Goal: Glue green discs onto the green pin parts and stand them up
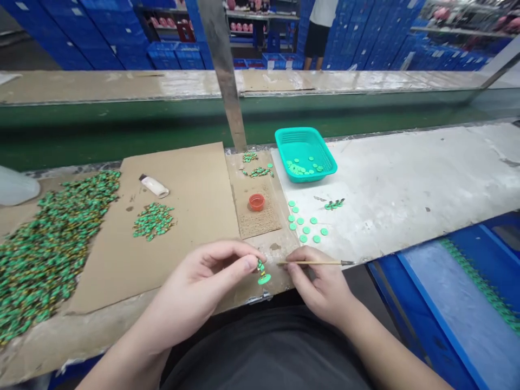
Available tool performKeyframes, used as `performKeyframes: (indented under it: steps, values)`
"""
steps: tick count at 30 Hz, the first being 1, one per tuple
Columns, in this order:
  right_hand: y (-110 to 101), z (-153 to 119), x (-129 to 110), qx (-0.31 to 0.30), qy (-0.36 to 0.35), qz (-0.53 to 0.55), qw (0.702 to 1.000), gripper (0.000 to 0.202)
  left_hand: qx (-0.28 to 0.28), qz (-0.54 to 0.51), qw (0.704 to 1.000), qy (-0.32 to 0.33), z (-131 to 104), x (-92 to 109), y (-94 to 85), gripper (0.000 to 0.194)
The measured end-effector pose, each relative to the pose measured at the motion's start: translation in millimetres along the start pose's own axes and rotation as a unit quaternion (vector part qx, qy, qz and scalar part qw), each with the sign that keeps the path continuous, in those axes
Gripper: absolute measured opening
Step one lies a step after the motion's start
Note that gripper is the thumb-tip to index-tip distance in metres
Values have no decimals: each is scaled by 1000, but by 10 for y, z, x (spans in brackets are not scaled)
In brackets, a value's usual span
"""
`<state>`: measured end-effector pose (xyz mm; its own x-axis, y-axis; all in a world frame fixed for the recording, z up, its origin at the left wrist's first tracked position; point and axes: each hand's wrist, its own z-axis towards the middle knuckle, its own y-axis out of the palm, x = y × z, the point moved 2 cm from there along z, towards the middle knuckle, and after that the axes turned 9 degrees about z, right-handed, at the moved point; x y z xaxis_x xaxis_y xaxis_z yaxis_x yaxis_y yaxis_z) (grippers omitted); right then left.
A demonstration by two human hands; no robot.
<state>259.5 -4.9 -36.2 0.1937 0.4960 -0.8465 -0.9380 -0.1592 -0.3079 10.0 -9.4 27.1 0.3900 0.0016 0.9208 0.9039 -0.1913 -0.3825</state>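
Note:
Between thumb and forefinger, my left hand pinches a small green figurine with a round green disc under it, over the table's front edge. To its right, my right hand is closed around a thin brush that lies level, its dark tip pointing right. Beyond my hands a small red cup stands on a brown textured board. Loose green discs lie on the white tabletop past my right hand, and a few figurines on discs stand farther right.
A large heap of green pieces covers the left side. On cardboard lie a smaller pile and a white tube. A teal basket holds discs. A metal post rises behind; a person stands far back.

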Motion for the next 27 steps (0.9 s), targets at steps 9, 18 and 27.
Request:
performKeyframes:
  steps: [9, 18, 27]
  values:
    - [-127, -198, 8, 44, -58, 20, 997, 3, -15, 205, 970, 129, 879, 245, 293, 35]
    - [-431, -418, -51, 69, 13, 24, 997, 9, 10, 331, 920, 208, 1867, 296, 976, 38]
    - [-765, -447, -83, 100, 60, 83, 990, 19, 1, 411, 887, 212, 1823, 264, 1033, 39]
